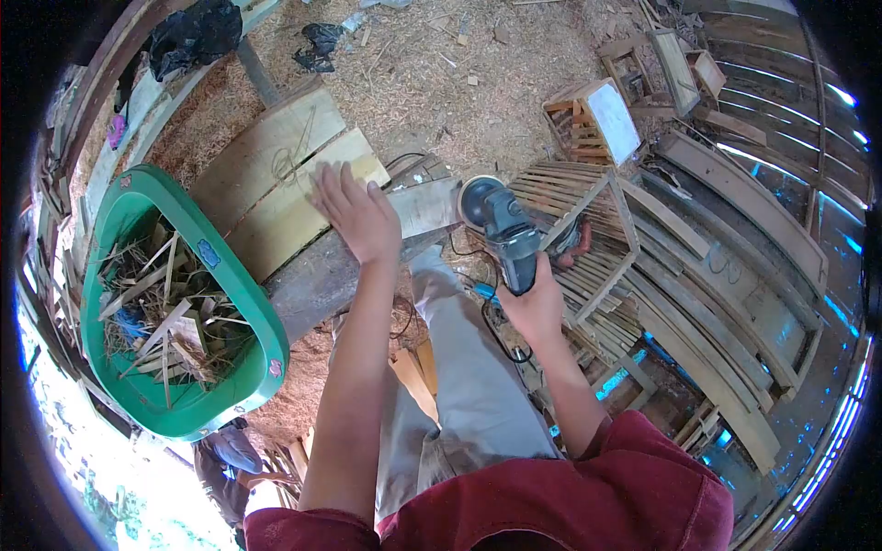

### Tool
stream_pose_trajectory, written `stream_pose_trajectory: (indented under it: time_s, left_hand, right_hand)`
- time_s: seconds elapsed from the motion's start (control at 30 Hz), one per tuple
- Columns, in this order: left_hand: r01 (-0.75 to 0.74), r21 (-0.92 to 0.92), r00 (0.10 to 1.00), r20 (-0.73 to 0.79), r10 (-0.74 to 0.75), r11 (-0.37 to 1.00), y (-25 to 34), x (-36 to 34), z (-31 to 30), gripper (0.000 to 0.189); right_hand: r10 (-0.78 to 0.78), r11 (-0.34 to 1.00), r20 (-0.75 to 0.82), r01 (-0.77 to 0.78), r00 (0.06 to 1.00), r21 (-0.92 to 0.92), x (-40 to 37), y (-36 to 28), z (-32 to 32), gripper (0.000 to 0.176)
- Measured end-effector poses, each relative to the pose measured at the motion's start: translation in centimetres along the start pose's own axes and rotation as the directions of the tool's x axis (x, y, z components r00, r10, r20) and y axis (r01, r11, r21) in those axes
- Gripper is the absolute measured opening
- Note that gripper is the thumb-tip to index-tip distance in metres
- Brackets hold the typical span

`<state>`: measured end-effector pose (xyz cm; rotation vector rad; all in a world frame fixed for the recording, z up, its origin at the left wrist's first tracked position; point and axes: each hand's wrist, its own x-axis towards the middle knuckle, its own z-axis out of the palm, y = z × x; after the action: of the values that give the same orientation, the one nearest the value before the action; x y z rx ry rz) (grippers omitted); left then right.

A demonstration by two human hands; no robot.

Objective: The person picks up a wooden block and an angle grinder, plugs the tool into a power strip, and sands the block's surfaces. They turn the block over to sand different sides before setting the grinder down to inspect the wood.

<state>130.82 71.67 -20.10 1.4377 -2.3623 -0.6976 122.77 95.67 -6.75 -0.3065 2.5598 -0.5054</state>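
My left hand (pixel 354 209) lies flat with fingers stretched on the pale end of a wooden board (pixel 299 216), one of a pair side by side on the bench. In my right hand (pixel 535 308) is a black angle grinder (pixel 508 237), gripped by its body, its round disc facing left. The disc is close to the end of a narrower board (pixel 424 208) on the bench. A dark cord hangs from the grinder down past my knee.
A green tub (pixel 266 317) of wood scraps stands at the left. Slatted wooden frames (pixel 588 243) and stacked planks (pixel 707 321) fill the right. A white-topped crate (pixel 611 121) sits on the shavings-covered floor. Another person (pixel 225 464) is at the lower left.
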Motion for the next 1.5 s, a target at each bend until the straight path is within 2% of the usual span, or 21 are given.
stream_pose_trajectory:
  time_s: [0.03,0.07,0.2,0.37,0.5,0.57,0.67,0.77,0.87,0.97,1.07,1.17,1.2,1.3,1.4,1.5]
  left_hand:
    - [0.015,0.048,1.000,0.010,-0.016,0.999,-0.4,-0.9,-0.1,0.060]
    - [0.029,0.096,0.999,0.017,-0.030,0.995,-0.9,-1.9,0.3,0.061]
    - [0.042,0.275,0.996,0.063,-0.062,0.961,-1.7,-3.1,1.4,0.068]
    - [-0.031,0.364,0.995,0.095,-0.004,0.931,-1.3,-2.8,1.0,0.071]
    - [-0.017,0.417,0.994,0.101,-0.028,0.909,-1.3,-2.8,1.0,0.074]
    - [-0.004,0.400,0.995,0.095,-0.036,0.917,-1.2,-2.8,1.0,0.075]
    - [0.003,0.390,0.995,0.090,-0.041,0.921,-1.3,-2.8,1.0,0.076]
    - [0.017,0.385,0.995,0.089,-0.055,0.923,-1.1,-2.8,1.2,0.076]
    - [0.028,0.398,0.990,0.117,-0.081,0.917,-0.9,-2.6,0.9,0.076]
    - [0.024,0.390,0.991,0.111,-0.073,0.920,-0.9,-2.5,0.9,0.077]
    - [0.015,0.393,0.994,0.093,-0.056,0.919,-1.2,-2.8,1.4,0.077]
    - [0.016,0.379,0.993,0.103,-0.059,0.925,-1.2,-3.1,1.2,0.076]
    - [0.018,0.367,0.992,0.110,-0.062,0.930,-1.2,-3.1,1.2,0.076]
    - [0.019,0.358,0.995,0.088,-0.054,0.933,-1.0,-3.2,1.3,0.076]
    - [0.030,0.367,0.993,0.097,-0.071,0.930,-1.1,-3.2,1.4,0.076]
    - [0.027,0.353,0.994,0.087,-0.061,0.935,-1.2,-3.3,1.5,0.075]
  right_hand:
    - [0.014,1.000,0.029,-0.014,0.999,0.016,-0.4,-0.3,0.1,0.066]
    - [-0.057,0.998,0.026,0.057,0.998,0.005,-0.7,0.2,0.6,0.065]
    - [0.001,1.000,0.059,-0.002,0.998,0.020,-1.8,-1.0,1.5,0.063]
    - [-0.066,0.998,0.044,0.066,0.997,0.001,-1.9,-0.5,3.0,0.069]
    - [-0.001,1.000,0.055,0.001,0.998,-0.007,-0.8,-1.9,3.1,0.067]
    - [0.015,0.998,0.058,-0.018,0.998,0.056,-0.2,-3.8,2.1,0.063]
    - [-0.010,1.000,0.054,0.012,0.998,-0.025,0.4,-3.1,2.6,0.072]
    - [0.002,0.999,0.073,0.002,0.997,-0.054,0.4,-3.1,2.8,0.073]
    - [0.034,0.999,0.093,-0.032,0.995,-0.015,-0.4,-3.6,2.6,0.066]
    - [0.051,0.997,0.101,-0.044,0.994,-0.070,-0.6,-3.6,2.6,0.065]
    - [-0.022,0.999,0.032,0.023,0.999,-0.034,0.2,-2.7,2.6,0.068]
    - [0.057,0.998,-0.022,-0.058,0.998,-0.030,1.5,-3.5,1.3,0.063]
    - [0.070,0.995,-0.029,-0.072,0.997,-0.068,1.5,-3.2,1.1,0.067]
    - [-0.007,1.000,-0.049,0.006,0.999,-0.014,0.9,-1.9,0.9,0.065]
    - [0.012,1.000,0.002,-0.012,1.000,-0.004,-0.5,-1.8,1.0,0.062]
    - [-0.104,0.995,-0.021,0.104,0.994,0.001,-1.5,-0.8,1.9,0.060]
